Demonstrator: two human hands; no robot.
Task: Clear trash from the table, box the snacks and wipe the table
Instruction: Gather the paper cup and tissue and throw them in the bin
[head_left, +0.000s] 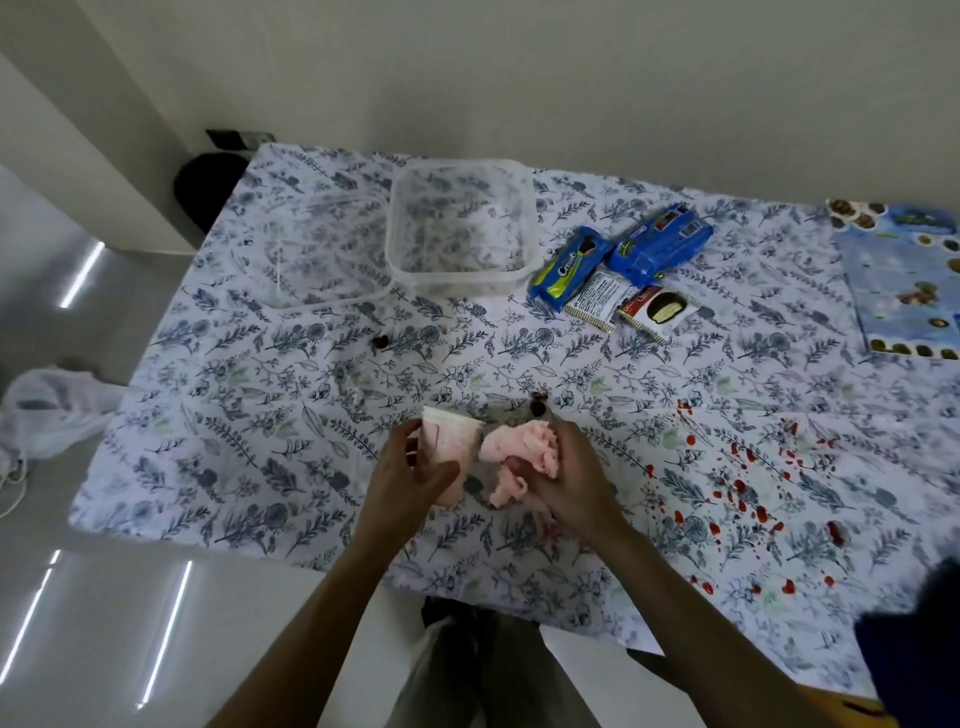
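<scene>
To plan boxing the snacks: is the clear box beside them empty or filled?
Empty. The tablecloth pattern shows through the clear box; the snack packets lie outside it.

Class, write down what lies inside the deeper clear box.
The clear box looks empty: only the floral tablecloth shows through its base. Nothing covers its inside, though blur could hide crumbs.
</scene>
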